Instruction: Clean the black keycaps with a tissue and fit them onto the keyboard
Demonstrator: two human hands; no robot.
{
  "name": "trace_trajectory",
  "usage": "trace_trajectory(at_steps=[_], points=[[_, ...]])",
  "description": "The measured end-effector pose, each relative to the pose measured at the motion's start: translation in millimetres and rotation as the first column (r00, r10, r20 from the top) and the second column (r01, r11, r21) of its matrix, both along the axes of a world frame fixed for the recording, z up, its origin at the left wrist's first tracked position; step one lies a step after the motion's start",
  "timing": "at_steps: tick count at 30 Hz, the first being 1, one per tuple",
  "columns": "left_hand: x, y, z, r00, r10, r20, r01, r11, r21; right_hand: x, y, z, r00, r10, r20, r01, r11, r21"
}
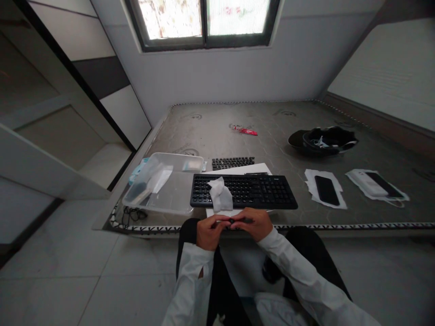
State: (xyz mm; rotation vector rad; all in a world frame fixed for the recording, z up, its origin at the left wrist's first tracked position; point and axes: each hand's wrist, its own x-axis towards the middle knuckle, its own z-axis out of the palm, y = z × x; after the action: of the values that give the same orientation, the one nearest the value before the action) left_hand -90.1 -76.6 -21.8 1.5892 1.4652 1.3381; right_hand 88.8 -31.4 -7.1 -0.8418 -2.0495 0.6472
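My left hand and my right hand meet in front of the keyboard's near edge. Their fingertips are closed together on a small black piece, about the size of a keycap; its exact kind is too small to make out. Just beyond them lies a full-size black keyboard. A crumpled white tissue rests on the keyboard's left half. Partly covered by the keyboard is a flat white sheet or board. Behind that, small black keycaps sit in rows.
At left stands a clear plastic box with white packets, beside a dark cable. Two phones, one black and one farther right, lie on white cloths. Behind them is a black cap. A red wrapper lies farther back.
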Motion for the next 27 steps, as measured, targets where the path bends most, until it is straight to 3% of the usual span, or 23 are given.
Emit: trace_trajectory(at_steps=[8, 15, 21, 27], points=[[1, 0, -4.0, 0.997, -0.064, -0.048, 0.068, 0.994, 0.085, 4, -6, 2, 0.996, 0.005, 0.089, 0.0, 0.998, -0.058], [2, 2, -6.5, 0.984, -0.158, -0.077, 0.166, 0.979, 0.119, 19, 1, 8, 0.981, -0.017, 0.192, 0.014, 1.0, 0.017], [1, 3, -0.9, 0.988, -0.091, -0.127, 0.103, 0.991, 0.088, 67, 72, 22, 0.89, -0.297, 0.347, 0.303, 0.952, 0.036], [-1, 2, -2.0, 0.987, -0.075, -0.145, 0.086, 0.994, 0.072, 84, 145, 31, 0.738, -0.239, 0.631, 0.346, 0.937, -0.05]])
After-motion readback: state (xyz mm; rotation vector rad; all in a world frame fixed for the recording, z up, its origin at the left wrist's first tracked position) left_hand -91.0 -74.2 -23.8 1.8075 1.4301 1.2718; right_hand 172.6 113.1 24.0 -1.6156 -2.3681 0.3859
